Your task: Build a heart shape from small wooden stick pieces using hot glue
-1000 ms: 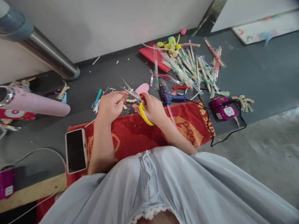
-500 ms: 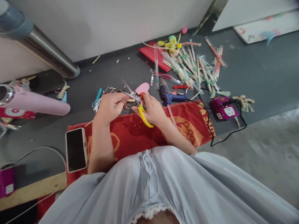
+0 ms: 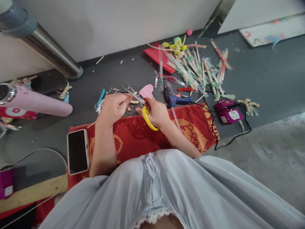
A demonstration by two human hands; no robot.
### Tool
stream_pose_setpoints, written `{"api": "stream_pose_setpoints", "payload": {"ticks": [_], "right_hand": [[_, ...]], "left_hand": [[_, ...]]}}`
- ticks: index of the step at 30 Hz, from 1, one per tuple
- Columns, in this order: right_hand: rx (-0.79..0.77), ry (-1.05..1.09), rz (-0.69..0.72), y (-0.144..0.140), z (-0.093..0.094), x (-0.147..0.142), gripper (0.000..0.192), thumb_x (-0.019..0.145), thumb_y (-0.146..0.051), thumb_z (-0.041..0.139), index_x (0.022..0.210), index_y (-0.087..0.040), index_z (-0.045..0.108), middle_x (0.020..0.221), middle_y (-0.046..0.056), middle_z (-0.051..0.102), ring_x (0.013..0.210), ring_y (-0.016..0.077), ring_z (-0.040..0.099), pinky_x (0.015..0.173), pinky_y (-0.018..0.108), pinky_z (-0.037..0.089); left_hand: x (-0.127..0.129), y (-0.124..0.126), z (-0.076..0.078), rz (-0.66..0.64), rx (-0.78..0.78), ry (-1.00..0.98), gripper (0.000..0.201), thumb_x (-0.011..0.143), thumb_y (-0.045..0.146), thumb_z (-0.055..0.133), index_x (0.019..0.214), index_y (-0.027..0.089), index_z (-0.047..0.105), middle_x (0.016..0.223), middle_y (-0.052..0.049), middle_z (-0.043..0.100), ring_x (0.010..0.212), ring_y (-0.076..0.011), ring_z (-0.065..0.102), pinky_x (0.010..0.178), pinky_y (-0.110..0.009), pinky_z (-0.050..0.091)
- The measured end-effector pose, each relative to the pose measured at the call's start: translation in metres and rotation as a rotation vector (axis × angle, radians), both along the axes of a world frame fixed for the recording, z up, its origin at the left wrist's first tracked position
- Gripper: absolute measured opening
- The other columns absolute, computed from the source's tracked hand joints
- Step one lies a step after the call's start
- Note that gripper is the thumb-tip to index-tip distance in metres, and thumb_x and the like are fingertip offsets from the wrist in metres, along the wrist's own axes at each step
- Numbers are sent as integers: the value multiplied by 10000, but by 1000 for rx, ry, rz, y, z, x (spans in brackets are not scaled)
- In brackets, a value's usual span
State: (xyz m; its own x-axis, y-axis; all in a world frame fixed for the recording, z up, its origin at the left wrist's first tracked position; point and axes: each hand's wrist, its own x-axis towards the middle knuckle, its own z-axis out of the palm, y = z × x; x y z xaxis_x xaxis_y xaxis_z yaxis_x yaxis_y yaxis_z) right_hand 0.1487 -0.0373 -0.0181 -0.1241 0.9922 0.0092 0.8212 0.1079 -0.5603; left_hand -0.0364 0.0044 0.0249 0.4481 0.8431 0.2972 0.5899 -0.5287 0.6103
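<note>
And the right hand (image 3: 157,113) grips the yellow-handled scissors (image 3: 150,122) across the red towel's (image 3: 133,132) far edge, blades parted beside the left hand's (image 3: 111,108) closed pinch, contents unclear, where one slip could nick a fingertip!

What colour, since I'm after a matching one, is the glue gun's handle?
Blue; the handle shows in the head view.

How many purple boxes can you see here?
2. One purple box is right of the blue glue gun; the other is left of the phone, cut off by the picture's edge. Any outside the view can't be counted.
</note>
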Motion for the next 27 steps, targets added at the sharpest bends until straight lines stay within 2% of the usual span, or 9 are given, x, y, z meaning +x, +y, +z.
{"api": "stream_pose_setpoints", "payload": {"ticks": [4,10,14,18,22,27], "right_hand": [[-8,-25,13,1,-4,-1,584,920,-740,414,957,-176,562,861,95,678,789,243,643,695,321,406],[201,91,81,4,-13,3,615,902,-781,383,1029,-191,503,977,140,665,914,282,625,828,404,484],[269,120,117,5,-14,7,647,870,-820,385,1025,-199,485,1043,157,647,974,292,609,897,443,493],[262,110,122,5,-15,8,685,869,-835,344,1026,-183,486,1043,172,643,970,297,606,901,460,497],[232,122,119,4,-14,6,646,884,-806,368,1048,-192,485,1032,154,650,972,292,606,889,445,493],[175,106,91,2,-12,5,598,896,-783,373,988,-205,493,981,135,658,922,278,617,847,403,478]], "left_hand": [[1,0,1,25,-17,24,348,911,289,508,577,195,535,574,-9,623,547,-132,561,589,-263,448],[0,-2,6,-27,-122,-33,347,904,273,495,577,187,573,548,9,594,525,-118,529,584,-249,438],[-3,-1,6,-92,-224,-61,402,917,303,501,541,188,584,558,2,600,526,-107,514,572,-245,433],[-3,0,7,-99,-242,-78,416,920,325,498,533,190,570,502,8,550,520,-104,509,570,-236,438],[-2,-1,8,-94,-237,-55,394,909,306,492,544,189,582,469,13,510,504,-109,511,569,-241,451],[-4,0,5,-101,-234,-42,338,887,261,485,587,187,623,486,12,538,513,-107,523,566,-228,459]]}}
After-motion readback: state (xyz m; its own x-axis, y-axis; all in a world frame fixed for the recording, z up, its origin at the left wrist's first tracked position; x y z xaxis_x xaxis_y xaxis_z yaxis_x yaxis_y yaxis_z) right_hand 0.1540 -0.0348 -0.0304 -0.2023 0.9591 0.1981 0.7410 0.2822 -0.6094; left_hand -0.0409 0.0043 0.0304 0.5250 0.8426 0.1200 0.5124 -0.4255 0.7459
